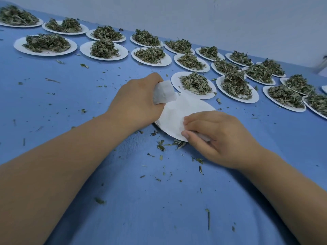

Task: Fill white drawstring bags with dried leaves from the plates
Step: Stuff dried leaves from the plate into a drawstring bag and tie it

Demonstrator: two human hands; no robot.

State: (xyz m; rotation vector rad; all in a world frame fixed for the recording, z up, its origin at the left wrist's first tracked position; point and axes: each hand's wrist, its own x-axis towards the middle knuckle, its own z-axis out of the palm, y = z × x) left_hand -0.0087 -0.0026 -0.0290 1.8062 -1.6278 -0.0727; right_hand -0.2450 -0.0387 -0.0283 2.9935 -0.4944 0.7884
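From my remote seat I see the left hand (136, 101) at centre frame, fingers curled tight round a white drawstring bag (163, 91) that looks bunched and stuffed, though I cannot see its mouth or cord. Just below and right of it lies 1 empty plate (178, 110). The right hand (217, 138) pinches that plate's near rim between thumb and curled fingers. A white sliver shows inside that pinch, and I cannot tell whether it is rim or more fabric. The loaded plates (175, 82) run in rows from upper left to the right edge, each heaped with dried leaves (195, 83), the nearest just beyond the bag. Loose scraps (161, 145) already litter the blue cloth (159, 200) around both hands. My worry is the bag: if its mouth is not yet drawn shut, any tilt or slackening of the left grip would likely shed leaves onto the cloth. Lifting or sliding the empty plate with the right hand could also knock the nearest heap, since the 2 plates sit almost touching. Brittle leaves would probably crumble under a harder squeeze.
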